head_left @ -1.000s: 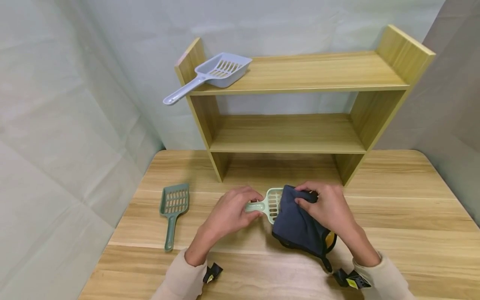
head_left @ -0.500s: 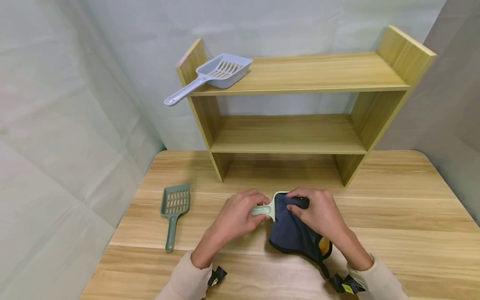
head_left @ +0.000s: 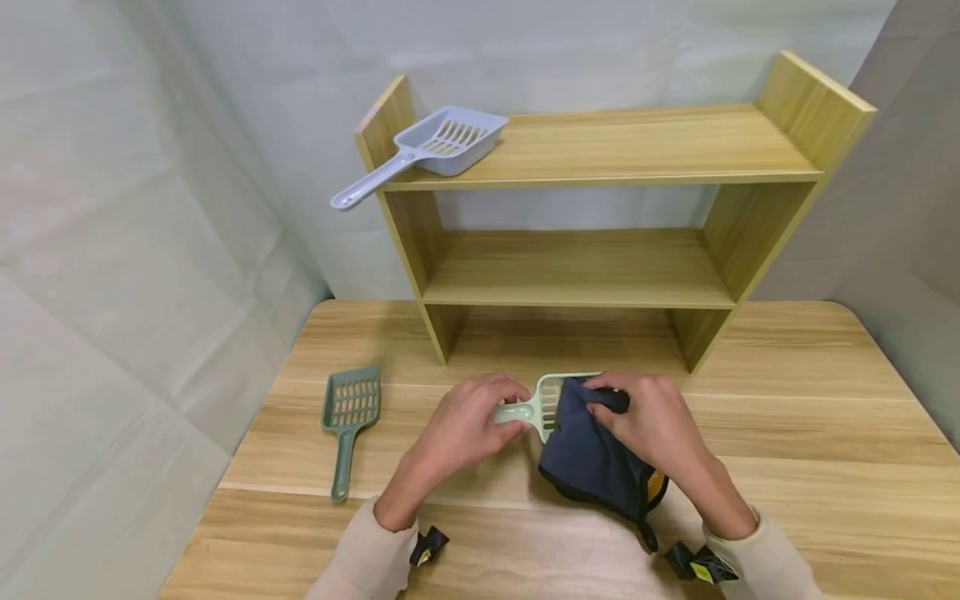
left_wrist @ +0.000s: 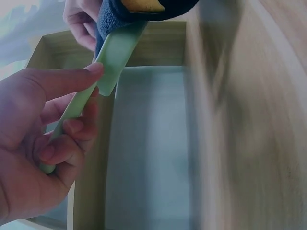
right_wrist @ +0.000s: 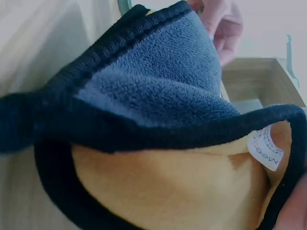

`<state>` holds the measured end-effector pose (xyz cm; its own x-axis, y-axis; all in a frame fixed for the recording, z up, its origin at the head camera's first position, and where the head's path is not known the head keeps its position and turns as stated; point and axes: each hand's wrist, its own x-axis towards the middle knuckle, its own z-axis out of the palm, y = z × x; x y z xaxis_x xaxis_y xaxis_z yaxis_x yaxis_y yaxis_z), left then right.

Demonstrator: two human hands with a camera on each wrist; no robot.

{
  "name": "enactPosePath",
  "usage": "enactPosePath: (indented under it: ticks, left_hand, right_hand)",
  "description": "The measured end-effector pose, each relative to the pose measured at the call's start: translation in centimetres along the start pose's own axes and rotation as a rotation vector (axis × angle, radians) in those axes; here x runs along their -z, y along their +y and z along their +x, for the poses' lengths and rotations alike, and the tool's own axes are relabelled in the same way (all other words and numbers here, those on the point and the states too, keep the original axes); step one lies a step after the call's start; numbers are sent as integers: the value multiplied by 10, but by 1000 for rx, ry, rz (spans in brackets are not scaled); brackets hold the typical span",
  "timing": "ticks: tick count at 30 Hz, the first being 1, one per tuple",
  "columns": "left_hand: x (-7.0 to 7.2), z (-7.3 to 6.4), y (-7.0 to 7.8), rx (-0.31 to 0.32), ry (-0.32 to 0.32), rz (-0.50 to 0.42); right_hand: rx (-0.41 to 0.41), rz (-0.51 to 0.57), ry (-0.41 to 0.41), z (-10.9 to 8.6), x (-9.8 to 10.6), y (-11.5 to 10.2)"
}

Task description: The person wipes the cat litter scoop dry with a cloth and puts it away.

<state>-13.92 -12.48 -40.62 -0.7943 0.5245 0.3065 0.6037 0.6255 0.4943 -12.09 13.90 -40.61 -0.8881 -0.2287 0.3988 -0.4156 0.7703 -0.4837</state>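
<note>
Held by its handle in my left hand (head_left: 468,421) is a light green litter scoop (head_left: 549,398), its slotted head pointing right, low over the table. My right hand (head_left: 660,421) pinches a dark blue cloth (head_left: 588,467) folded over the scoop's head. Only the slots nearest the handle show; the rest is hidden under the cloth. Seen from the left wrist, thumb and fingers close round the green handle (left_wrist: 74,105), and the cloth (left_wrist: 108,26) wraps the head. Close up in the right wrist view, the cloth (right_wrist: 163,57) has fuzzy blue fabric, an orange-yellow side, black edging and a white label (right_wrist: 266,151).
A dark green litter scoop (head_left: 351,404) lies on the table (head_left: 810,492) at left. Behind stands a wooden shelf unit (head_left: 577,292), with a lavender scoop (head_left: 450,142) on its top board, handle jutting past the left end.
The cloth slid left over the scoop's slots up to the handle, then back right, so some slots show again. The left hand shifted slightly right, then back left.
</note>
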Motion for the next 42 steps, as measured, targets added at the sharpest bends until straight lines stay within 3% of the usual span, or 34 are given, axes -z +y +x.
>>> enactPosePath:
  ticks: [11, 20, 29, 42]
  left_hand:
    - [8, -1, -8, 25, 28, -44]
    - [1, -1, -3, -4, 12, -39]
    - [-6, -1, 4, 10, -33, -35]
    - [2, 1, -1, 44, -8, -69]
  right_hand:
    - [61, 31, 68, 1, 11, 5]
    - [32, 43, 7, 0, -2, 0]
    - [70, 64, -17, -3, -12, -5]
    - [29, -59, -5, -3, 1, -5]
